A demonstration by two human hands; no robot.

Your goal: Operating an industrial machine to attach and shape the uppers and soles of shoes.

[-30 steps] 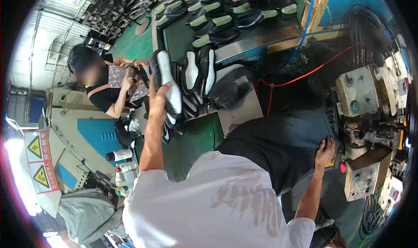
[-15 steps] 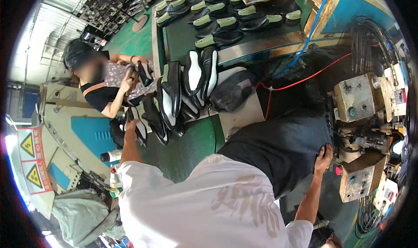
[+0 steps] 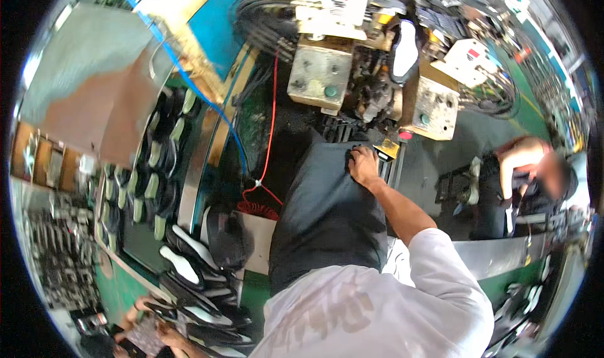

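Note:
My right hand [image 3: 363, 165] rests on the knee of my dark trousers [image 3: 333, 201], fingers lying over the cloth with nothing held. Just beyond it stands a machine with two worn metal control boxes [image 3: 319, 75]. A black shoe with a white sole [image 3: 404, 51] sits upright on this machine, sole facing me. My left hand is out of the picture. To the left of my legs lies a pile of black shoes with white soles [image 3: 181, 265].
Green-lined shoes [image 3: 151, 197] fill a table at the left. Blue [image 3: 217, 109] and red [image 3: 273, 119] hoses hang between that table and the machine. A co-worker handles a shoe [image 3: 161, 309] at the lower left; another person [image 3: 519, 163] bends at the right.
My view has swung right toward the machine, bringing the shoe on it into sight. My left hand, earlier at a shoe in the pile, has left the picture. My right hand stays on the knee.

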